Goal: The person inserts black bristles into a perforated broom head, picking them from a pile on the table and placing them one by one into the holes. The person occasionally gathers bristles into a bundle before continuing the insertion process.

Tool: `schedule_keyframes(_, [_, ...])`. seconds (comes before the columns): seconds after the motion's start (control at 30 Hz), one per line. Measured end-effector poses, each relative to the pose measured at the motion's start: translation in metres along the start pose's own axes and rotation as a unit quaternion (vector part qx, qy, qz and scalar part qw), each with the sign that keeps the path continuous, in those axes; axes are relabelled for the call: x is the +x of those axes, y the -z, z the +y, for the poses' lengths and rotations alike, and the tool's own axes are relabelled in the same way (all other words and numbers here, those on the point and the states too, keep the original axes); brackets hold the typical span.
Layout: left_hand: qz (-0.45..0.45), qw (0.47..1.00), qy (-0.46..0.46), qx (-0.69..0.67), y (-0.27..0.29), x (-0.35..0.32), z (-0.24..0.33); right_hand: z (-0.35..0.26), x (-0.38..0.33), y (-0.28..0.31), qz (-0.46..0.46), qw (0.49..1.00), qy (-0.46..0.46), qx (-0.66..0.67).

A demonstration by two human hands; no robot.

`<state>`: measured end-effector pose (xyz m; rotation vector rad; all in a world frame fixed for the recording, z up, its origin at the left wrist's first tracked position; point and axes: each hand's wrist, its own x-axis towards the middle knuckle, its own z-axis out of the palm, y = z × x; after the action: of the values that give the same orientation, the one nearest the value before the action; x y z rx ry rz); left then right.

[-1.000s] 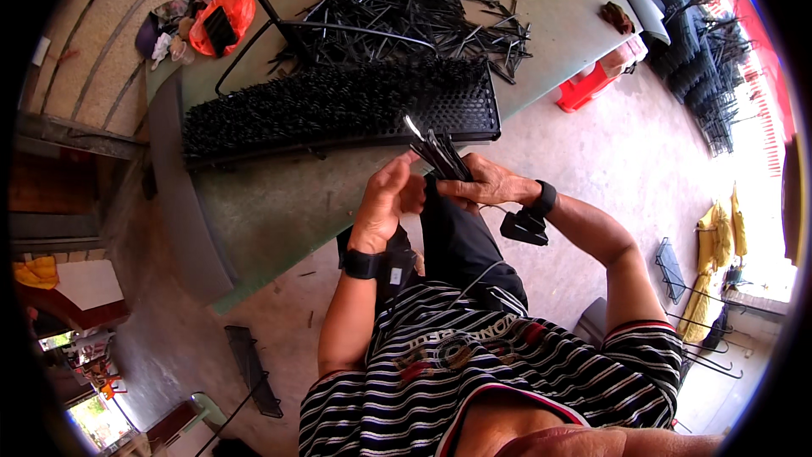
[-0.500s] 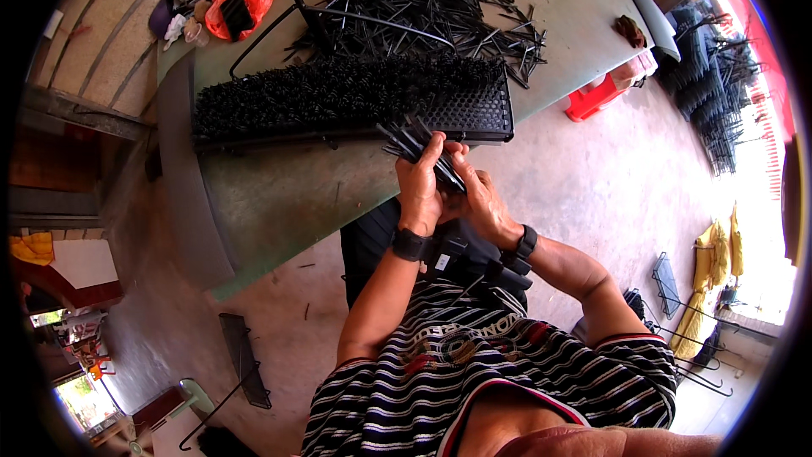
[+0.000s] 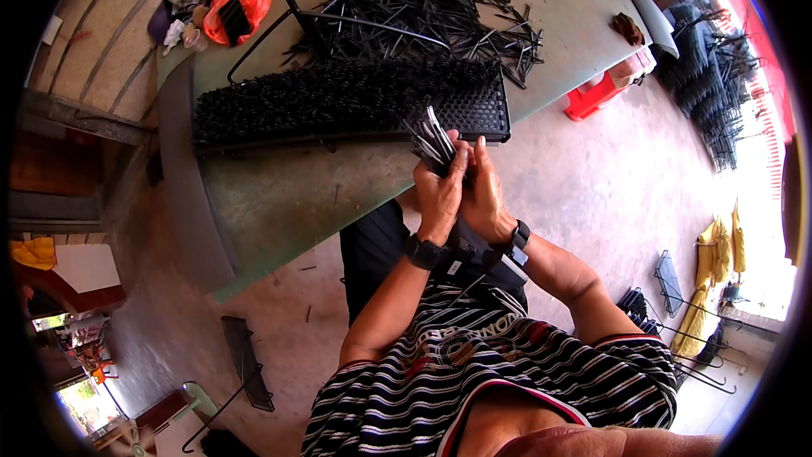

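My left hand point(image 3: 440, 202) is closed round a bundle of thin black strips point(image 3: 435, 142), whose ends fan out above the fingers and catch the light. Against the other side of the bundle my right hand point(image 3: 484, 197) is cupped, its thumb pointing up; its other fingers are partly hidden. Just beyond the hands lies a long black perforated rack point(image 3: 485, 110). Short black pieces stand densely over most of it, while bare holes show at its right end. A big loose pile of black strips point(image 3: 414, 13) is heaped behind the rack.
Rack and pile rest on a green-topped table point(image 3: 279, 212) with a bent black metal frame point(image 3: 296, 13) behind. An orange-red bag point(image 3: 247, 10) sits at the far left. A red stool point(image 3: 590, 100) stands beyond the table's right edge. Stacked dark racks point(image 3: 706, 76) are farther right.
Both hands have shifted slightly right and nearer me with the bundle. The strips now point more upright, and my right thumb has straightened upward. The rack and pile look the same.
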<state>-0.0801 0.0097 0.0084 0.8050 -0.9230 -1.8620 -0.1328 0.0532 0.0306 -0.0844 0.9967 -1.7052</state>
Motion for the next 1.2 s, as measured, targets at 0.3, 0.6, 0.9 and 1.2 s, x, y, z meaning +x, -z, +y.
schedule_keyframes(0.3, [-0.070, 0.982, 0.175, -0.013, 0.023, 0.009, 0.028, -0.065, 0.037, 0.017, -0.094, 0.912, 0.065, -0.393])
schedule_keyframes(0.6, [-0.030, 0.975, 0.216, -0.044, 0.032, 0.018, 0.016, -0.082, 0.050, 0.008, -0.035, 0.905, 0.200, -0.374])
schedule_keyframes(0.9, [0.072, 0.986, 0.151, -0.019, 0.020, 0.004, 0.022, -0.083, 0.079, -0.002, -0.009, 0.733, 0.443, -0.517])
schedule_keyframes(1.2, [0.064, 0.979, 0.192, -0.015, 0.026, 0.004, 0.021, -0.081, 0.099, 0.008, -0.046, 0.626, 0.484, -0.610])
